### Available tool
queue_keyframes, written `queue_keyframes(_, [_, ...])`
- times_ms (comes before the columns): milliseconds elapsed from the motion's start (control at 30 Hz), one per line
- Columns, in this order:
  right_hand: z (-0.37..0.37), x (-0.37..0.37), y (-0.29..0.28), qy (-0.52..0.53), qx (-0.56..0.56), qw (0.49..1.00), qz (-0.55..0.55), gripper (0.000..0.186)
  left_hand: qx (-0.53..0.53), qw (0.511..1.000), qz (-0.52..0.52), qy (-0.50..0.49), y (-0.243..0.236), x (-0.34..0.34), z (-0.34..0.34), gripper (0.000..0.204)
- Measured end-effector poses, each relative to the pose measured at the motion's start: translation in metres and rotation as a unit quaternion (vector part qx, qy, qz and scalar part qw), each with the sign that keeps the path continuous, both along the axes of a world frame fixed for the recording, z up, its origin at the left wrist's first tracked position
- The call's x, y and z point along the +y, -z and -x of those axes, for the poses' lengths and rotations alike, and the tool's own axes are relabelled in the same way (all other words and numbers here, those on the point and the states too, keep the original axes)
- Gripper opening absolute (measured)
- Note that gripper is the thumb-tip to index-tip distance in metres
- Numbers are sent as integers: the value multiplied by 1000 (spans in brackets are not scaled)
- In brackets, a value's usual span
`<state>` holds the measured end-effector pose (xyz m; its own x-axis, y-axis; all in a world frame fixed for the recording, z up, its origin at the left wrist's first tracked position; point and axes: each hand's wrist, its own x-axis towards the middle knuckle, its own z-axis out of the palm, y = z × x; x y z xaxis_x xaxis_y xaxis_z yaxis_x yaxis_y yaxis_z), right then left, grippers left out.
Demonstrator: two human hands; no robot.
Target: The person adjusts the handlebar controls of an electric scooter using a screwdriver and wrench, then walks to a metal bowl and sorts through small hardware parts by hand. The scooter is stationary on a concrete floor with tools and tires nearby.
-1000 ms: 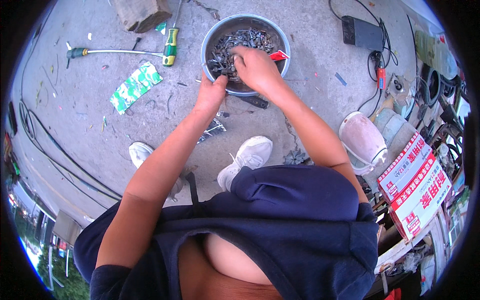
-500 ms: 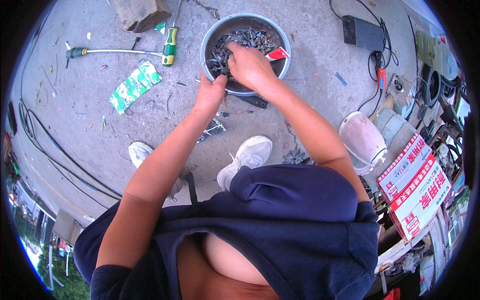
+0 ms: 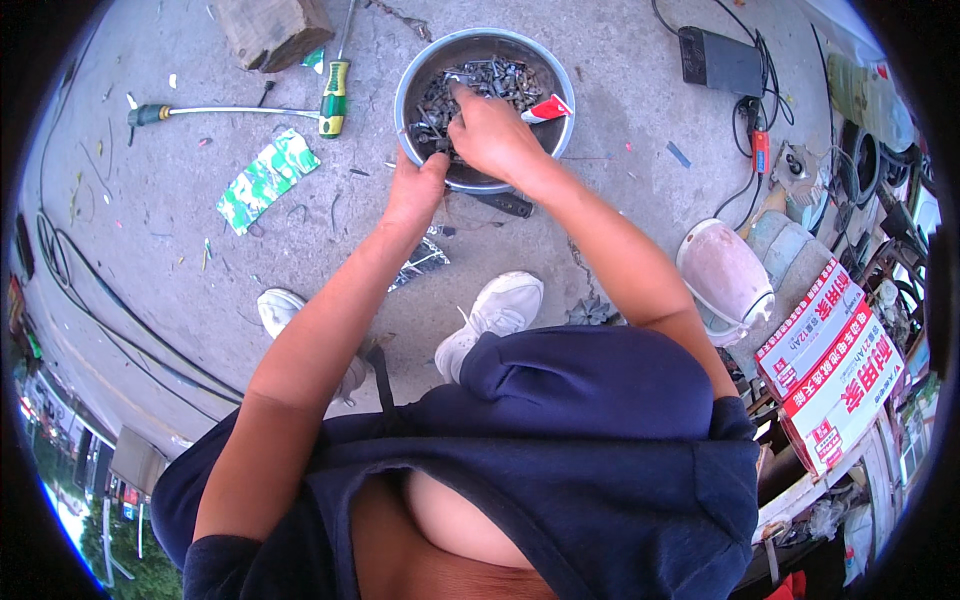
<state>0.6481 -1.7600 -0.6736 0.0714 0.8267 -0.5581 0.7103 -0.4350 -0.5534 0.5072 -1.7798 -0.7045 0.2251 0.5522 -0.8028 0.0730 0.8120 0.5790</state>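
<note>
A round metal bowl [image 3: 565, 72] stands on the concrete at the top middle, filled with dark and silvery screws and other small hardware [image 3: 505, 75]. My left hand [image 3: 420, 182] grips its near left rim, the thumb over the edge and the fingers hidden outside. Inside the bowl, my right hand [image 3: 492, 138] touches the hardware with its index finger stretched out and the thumb apart from it. Its other fingers are mostly hidden, and I see nothing held. Beside that hand, a red and white tube [image 3: 547, 109] rests on the hardware.
Left of the bowl lie a green-yellow screwdriver [image 3: 335, 100], another long-shafted one [image 3: 150, 115], a green-white wrapper [image 3: 268, 180] and a wood block [image 3: 275, 32]. Right are a black power adapter [image 3: 718, 62] with cables, a pinkish rounded shell [image 3: 722, 275] and a red-white carton [image 3: 835, 370].
My right index finger has shifted slightly among the screws, staying in the bowl. The left hand keeps its hold on the rim. The whole view has moved a little.
</note>
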Motion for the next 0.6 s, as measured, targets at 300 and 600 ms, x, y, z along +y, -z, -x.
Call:
queue_keyframes(300, [7,1,-10,-40,-9,999,7,42,6,1000,11,19,3,1,3,39])
queue_keyframes(600, [6,1,-7,-51,-11,999,3,46,-6,1000,11,18,8,1,5,37])
